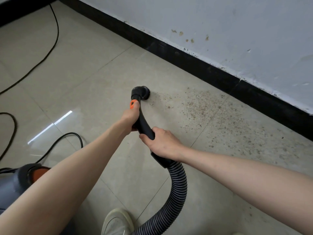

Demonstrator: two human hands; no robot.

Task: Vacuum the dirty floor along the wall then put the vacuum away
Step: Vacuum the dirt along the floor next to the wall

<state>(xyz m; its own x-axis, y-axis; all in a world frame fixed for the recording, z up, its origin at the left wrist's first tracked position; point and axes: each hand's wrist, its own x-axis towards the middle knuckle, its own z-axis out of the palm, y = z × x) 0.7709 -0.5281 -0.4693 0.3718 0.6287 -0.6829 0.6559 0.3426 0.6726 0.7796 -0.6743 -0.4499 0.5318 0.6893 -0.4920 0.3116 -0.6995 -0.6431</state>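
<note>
The rigid curved black wand [144, 122], light by the look of it, is gripped by the left hand [129, 117] near the orange collar and by the right hand [160, 141] lower, above the pliant ribbed hose [176, 192]. Its brush head [144, 92] is set on the floor [94, 78] at the near edge of the dirt [220, 119] along the wall [220, 28]. The vacuum body [18, 182] is cut off at the lower left, and bristle contact cannot be made out.

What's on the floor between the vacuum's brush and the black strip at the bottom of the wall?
In the head view, brown crumbs and grit speckle the tiles between the brush and the black baseboard.
</note>
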